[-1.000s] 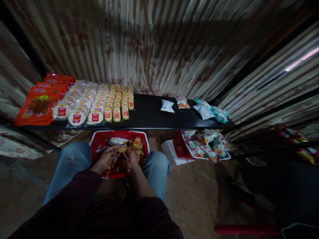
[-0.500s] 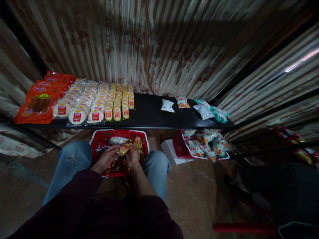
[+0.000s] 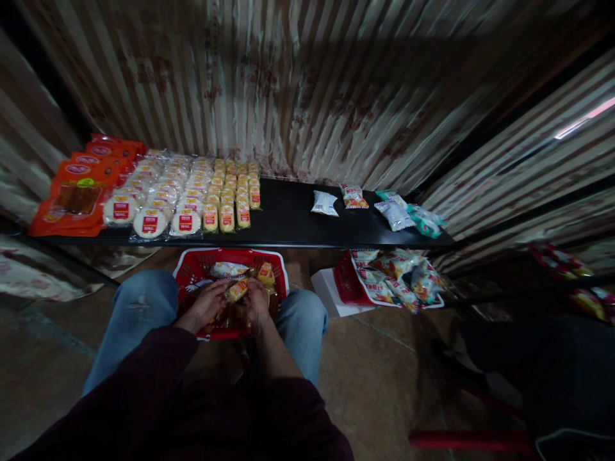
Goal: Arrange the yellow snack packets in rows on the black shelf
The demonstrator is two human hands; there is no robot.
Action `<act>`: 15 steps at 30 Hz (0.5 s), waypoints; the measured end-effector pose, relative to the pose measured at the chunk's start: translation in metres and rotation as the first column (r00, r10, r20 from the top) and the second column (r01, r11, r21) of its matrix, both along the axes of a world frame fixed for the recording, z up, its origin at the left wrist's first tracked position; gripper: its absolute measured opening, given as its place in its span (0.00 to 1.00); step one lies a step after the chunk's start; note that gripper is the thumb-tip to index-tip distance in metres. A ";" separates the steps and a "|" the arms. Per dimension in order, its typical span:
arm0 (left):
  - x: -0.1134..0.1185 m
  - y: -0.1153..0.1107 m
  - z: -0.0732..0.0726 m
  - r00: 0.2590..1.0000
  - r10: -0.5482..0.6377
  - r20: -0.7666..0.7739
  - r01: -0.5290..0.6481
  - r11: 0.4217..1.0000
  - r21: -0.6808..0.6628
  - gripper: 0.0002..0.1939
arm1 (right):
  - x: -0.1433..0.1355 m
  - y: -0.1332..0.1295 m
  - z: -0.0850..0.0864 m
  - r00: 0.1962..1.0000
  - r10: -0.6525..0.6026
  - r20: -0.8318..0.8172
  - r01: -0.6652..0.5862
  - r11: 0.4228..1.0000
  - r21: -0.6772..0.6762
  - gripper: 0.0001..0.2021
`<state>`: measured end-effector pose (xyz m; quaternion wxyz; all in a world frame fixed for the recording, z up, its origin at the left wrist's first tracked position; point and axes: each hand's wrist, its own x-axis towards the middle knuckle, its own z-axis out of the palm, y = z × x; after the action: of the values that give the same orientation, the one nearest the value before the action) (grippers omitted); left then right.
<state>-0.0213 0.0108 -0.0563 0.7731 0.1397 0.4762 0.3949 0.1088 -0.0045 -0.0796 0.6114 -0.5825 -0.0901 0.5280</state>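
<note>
Between my two hands is a small yellow packaged snack cake (image 3: 237,291) with a red-and-white label. My left hand (image 3: 210,303) grips its left end with closed fingers. At its right end, my right hand (image 3: 257,299) also has its fingers closed on the wrapper. Both hands are inside the red basket (image 3: 279,272) with a white rim, which sits between my knees. More yellow packets (image 3: 266,274) lie in the basket to the right, and a white-and-blue packet (image 3: 229,269) lies behind my hands. The basket's bottom is partly hidden by my hands and wrists.
A black shelf (image 3: 288,224) runs across in front. On its left stand orange bags (image 3: 77,192), rows of round white packaged crackers (image 3: 150,223) and yellow snack cakes (image 3: 227,216); several small bags (image 3: 354,196) lie on its right. A second red basket (image 3: 346,282) holds more bags.
The snack cake and both hands have shifted slightly within the basket, and the cake is tilted a little more steeply. The grip of both hands stays on it.
</note>
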 end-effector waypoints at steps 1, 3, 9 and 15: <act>0.000 0.001 0.000 0.999 0.036 0.012 -0.035 0.999 -0.020 0.08 | 0.000 0.000 0.000 0.999 -0.029 -0.020 0.029 0.999 -0.030 0.08; -0.001 0.003 0.001 0.994 0.102 0.039 -0.099 0.993 -0.068 0.09 | 0.001 0.000 0.000 0.988 -0.117 -0.097 0.110 0.991 -0.079 0.09; -0.001 -0.002 0.000 0.997 0.027 0.066 -0.019 0.993 -0.115 0.07 | -0.002 0.000 0.002 0.964 -0.190 -0.184 0.183 0.982 -0.052 0.13; 0.003 -0.007 0.000 0.996 -0.044 0.072 0.043 0.999 0.012 0.12 | -0.008 -0.003 0.000 0.984 -0.126 -0.126 0.133 0.990 0.054 0.16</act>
<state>-0.0182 0.0042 -0.0563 0.7974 0.1399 0.4428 0.3853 0.1012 -0.0080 -0.0791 0.6665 -0.5346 -0.0309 0.5187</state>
